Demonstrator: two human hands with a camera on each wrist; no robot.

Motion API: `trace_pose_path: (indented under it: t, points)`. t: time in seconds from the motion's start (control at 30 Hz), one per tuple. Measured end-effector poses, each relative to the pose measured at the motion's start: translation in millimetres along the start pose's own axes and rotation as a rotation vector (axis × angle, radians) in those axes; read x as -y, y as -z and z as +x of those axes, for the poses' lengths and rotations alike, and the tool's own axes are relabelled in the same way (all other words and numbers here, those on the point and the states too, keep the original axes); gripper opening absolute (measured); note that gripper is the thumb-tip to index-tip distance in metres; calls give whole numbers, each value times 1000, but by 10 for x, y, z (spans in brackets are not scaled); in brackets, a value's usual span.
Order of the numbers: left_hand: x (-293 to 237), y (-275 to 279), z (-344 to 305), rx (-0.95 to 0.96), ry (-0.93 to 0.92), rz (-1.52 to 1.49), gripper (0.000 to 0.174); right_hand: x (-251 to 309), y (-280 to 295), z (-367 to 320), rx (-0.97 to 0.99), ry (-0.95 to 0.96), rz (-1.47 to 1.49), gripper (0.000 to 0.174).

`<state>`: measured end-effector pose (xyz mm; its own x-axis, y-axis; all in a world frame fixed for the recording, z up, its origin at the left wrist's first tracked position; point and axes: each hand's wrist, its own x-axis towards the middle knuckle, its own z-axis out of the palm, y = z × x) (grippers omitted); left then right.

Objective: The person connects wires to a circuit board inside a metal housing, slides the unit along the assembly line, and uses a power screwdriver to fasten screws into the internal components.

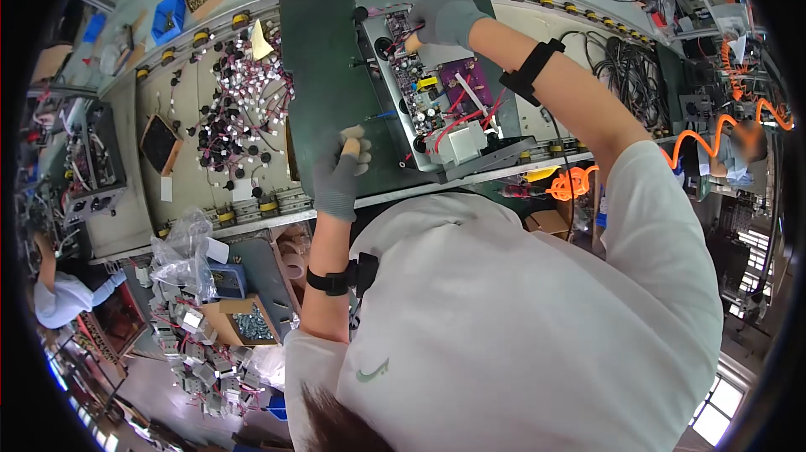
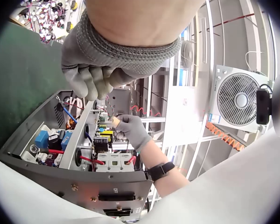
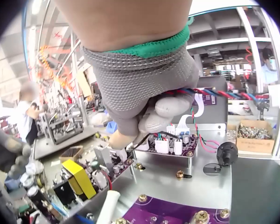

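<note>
An open metal equipment case (image 1: 495, 155) lies on the green mat (image 1: 323, 74), with circuit boards and wires inside. My gloved right hand (image 1: 449, 17) is over the case's far end. In the right wrist view its curled fingers grip a twisted bundle of red, blue and black wires (image 3: 224, 94), close above a small board (image 3: 164, 156) with white connectors. A purple board (image 3: 163, 211) and a yellow transformer (image 3: 80, 178) sit nearer. My gloved left hand (image 1: 337, 171) hovers by the case's left side, fingers loosely curled, nothing visible in them; a blue wire (image 1: 382, 115) sticks out nearby.
Left of the mat lies a heap of small wired connectors (image 1: 243, 99). Black cables (image 1: 617, 74) are piled on the right. An orange coiled hose (image 1: 575, 183) hangs at the bench's near edge. A cardboard box of screws (image 1: 253, 323) stands lower left; another person (image 1: 63, 297) is at far left.
</note>
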<state>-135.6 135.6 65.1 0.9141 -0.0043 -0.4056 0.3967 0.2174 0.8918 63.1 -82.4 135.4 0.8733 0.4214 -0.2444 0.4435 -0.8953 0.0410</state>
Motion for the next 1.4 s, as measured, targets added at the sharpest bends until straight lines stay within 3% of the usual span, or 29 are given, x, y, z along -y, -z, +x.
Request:
trace_pose_path:
  t: [0.07, 0.17, 0.3, 0.4, 0.47, 0.53, 0.6, 0.7, 0.8, 0.87, 0.93, 1.1, 1.17, 1.27, 1.4]
  points:
    - [-3, -43, 14, 11, 23, 28, 25, 10, -3, 32, 25, -42, 54, 25]
    - [21, -148, 20, 28, 45, 57, 27, 130, -22, 114, 121, 18, -149, 32]
    - [-2, -293, 31, 52, 26, 93, 27, 257, 64, 17, 98, 28, -166, 30]
    - [-177, -493, -66, 88, -119, 196, 27, 174, 27, -109, 137, 50, -151, 25]
    - [-355, -617, -173, 232, -327, 316, 28, -52, -153, -184, 16, 210, 46, 22]
    - [-454, -710, -254, 328, -340, 315, 30, -241, -63, -333, 18, 151, 62, 22]
    - [-473, -795, -277, 486, -521, 604, 30, -430, 145, -551, 152, 15, 65, 25]
    - [-453, -951, -286, 539, -643, 886, 22, -695, 122, -754, 306, -95, 6, 28]
    - [-384, -1029, -237, 532, -578, 871, 16, -940, -242, -933, 268, -5, -142, 28]
    - [-396, -1052, -226, 542, -553, 875, 15, -976, -416, -1049, 256, -50, -70, 27]
    - [-434, -1072, -231, 533, -520, 907, 18, -980, -587, -1110, 216, 24, 76, 25]
    - [-441, -1080, -245, 512, -494, 975, 18, -867, -884, -1210, 115, -70, 414, 25]
    - [-456, -1087, -244, 507, -486, 985, 19, -881, -1045, -1279, -46, 25, 653, 29]
    - [-460, -1088, -246, 508, -466, 996, 19, -889, -1152, -1344, 74, 14, 931, 18]
    - [-479, -1103, -241, 510, -472, 942, 21, -751, -1153, -1421, -5, 38, 864, 16]
